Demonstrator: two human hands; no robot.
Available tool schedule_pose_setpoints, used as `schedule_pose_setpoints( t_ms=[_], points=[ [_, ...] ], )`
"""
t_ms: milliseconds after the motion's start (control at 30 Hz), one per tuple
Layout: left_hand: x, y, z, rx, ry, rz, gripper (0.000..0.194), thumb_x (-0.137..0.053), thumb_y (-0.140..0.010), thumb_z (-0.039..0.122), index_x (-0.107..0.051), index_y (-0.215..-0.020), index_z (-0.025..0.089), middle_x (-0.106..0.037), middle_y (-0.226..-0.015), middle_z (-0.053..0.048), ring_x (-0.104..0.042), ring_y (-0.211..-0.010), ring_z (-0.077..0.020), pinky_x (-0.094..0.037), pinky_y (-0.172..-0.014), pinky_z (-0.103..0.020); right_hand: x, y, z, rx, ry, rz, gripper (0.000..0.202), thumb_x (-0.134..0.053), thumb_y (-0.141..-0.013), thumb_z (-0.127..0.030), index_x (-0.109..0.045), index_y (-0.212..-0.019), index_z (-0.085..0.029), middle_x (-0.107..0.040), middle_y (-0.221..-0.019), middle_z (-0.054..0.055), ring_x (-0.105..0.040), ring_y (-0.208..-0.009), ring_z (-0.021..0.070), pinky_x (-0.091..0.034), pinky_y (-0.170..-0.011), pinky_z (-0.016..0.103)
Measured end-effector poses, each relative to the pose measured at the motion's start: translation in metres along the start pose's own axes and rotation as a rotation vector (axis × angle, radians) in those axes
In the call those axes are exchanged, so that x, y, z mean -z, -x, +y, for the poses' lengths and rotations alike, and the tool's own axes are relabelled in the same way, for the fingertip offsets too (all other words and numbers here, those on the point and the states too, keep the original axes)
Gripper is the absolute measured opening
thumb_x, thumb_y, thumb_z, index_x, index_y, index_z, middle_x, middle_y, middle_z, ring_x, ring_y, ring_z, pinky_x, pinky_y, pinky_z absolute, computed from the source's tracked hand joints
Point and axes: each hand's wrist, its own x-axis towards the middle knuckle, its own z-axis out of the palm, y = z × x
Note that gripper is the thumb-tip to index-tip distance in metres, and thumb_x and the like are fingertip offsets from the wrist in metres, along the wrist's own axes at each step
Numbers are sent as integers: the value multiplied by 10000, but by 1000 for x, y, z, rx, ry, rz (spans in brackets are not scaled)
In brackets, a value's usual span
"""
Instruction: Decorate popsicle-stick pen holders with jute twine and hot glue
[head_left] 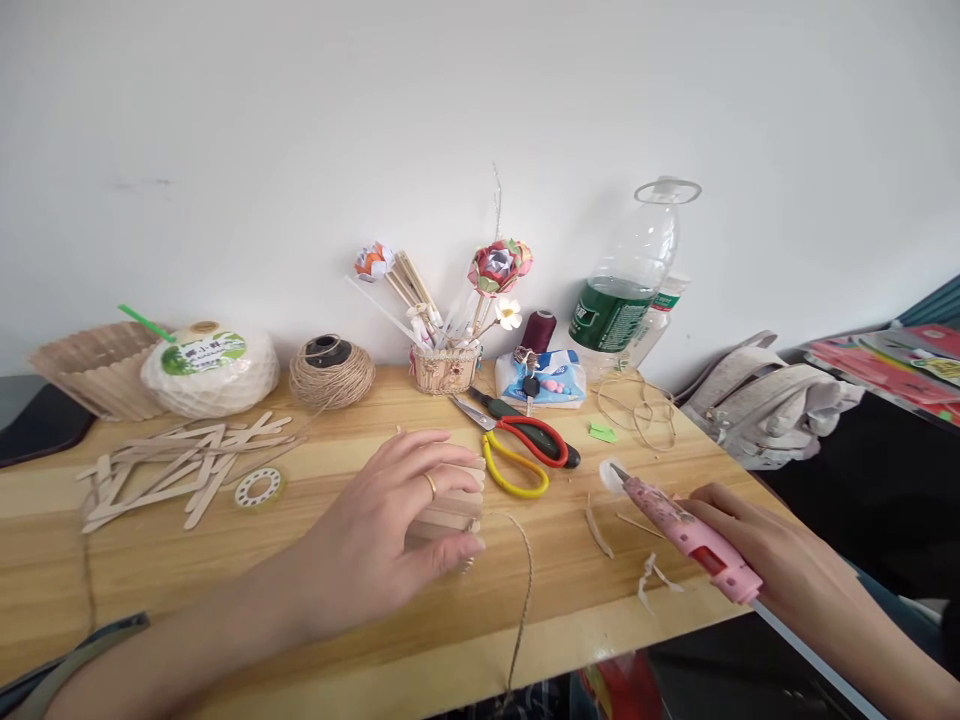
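My left hand [397, 515], a ring on one finger, curves its fingers and thumb round a small craft-stick piece [444, 512]. Much of that piece is hidden under my palm. My right hand [757, 540] grips a pink hot glue gun [686, 535], with a pale glue stick [814, 655] running out of its back end. The gun's dark nozzle points left, over a small round whitish disc [612, 475]. Between my hands a length of twine [526, 580] trails over the table's front edge. Scissors [517, 455] with red and yellow handles lie beyond my left fingertips.
Loose craft sticks [180, 465] and a white tape roll [259, 487] lie on the left. Behind them are a twine spool [331, 375] and a large white roll [210, 375]. A decorated flower holder [444, 370], tissue pack [544, 380] and plastic bottle [622, 290] stand along the wall.
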Motion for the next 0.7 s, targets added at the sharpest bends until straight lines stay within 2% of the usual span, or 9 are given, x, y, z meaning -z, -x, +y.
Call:
schedule_pose_setpoints(
  t_ms=[67, 100, 200, 333, 500, 567, 700],
  points=[
    [3, -5, -1, 29, 5, 36, 231, -504, -896, 332, -597, -1062, 201, -617, -1170, -66, -477, -1176, -238, -403, -991, -454, 0, 4, 2, 88, -28, -129, 240, -437, -755, -222, -609, -917, -261, -623, -951, 62, -632, -706, 197, -451, -562, 301],
    [4, -8, 0, 34, -8, 68, 210, -503, -898, 306, -604, -1041, 190, -631, -1132, -68, -505, -1136, -229, -421, -973, -443, 0, 6, 2, 124, -46, -155, 263, -438, -766, -204, -596, -970, -252, -615, -995, 71, -639, -736, 200, -463, -572, 298],
    [4, -18, 6, -42, -73, 134, 170, -509, -894, 239, -616, -991, 148, -650, -1068, -80, -517, -1104, -227, -432, -958, -430, -1, 10, -4, 195, -64, -117, 244, -420, -819, -202, -579, -1003, -229, -613, -989, 89, -642, -745, 206, -480, -567, 291],
    [-9, -33, 26, -210, -150, 54, 263, -583, -861, 260, -584, -1074, 106, -651, -1089, -95, -480, -1150, -254, -416, -983, -436, -7, 15, -21, 297, -127, -17, 228, -415, -853, -216, -579, -1011, -200, -620, -940, 107, -637, -730, 212, -494, -581, 294],
    [-33, -49, 44, -204, -265, -21, 559, -709, -733, 417, -550, -1156, 88, -640, -1110, -108, -489, -1100, -299, -439, -932, -464, -4, 17, -37, 381, -207, -1, 216, -408, -874, -196, -574, -1012, -187, -601, -850, 81, -611, -658, 174, -481, -540, 259],
    [-39, -52, 46, -195, -262, -43, 548, -716, -727, 414, -562, -1145, 95, -646, -1105, -94, -489, -1094, -291, -431, -942, -456, -1, 17, -40, 396, -219, 0, 208, -401, -895, -224, -573, -1007, -188, -599, -838, 75, -607, -647, 166, -476, -531, 252],
    [-47, -55, 48, -169, -233, -37, 384, -707, -748, 327, -609, -1060, 125, -668, -1051, -65, -499, -1066, -272, -424, -940, -432, 3, 19, -42, 414, -228, 12, 235, -350, -932, -233, -572, -1002, -195, -597, -810, 65, -606, -639, 158, -469, -524, 240]
  ],
)
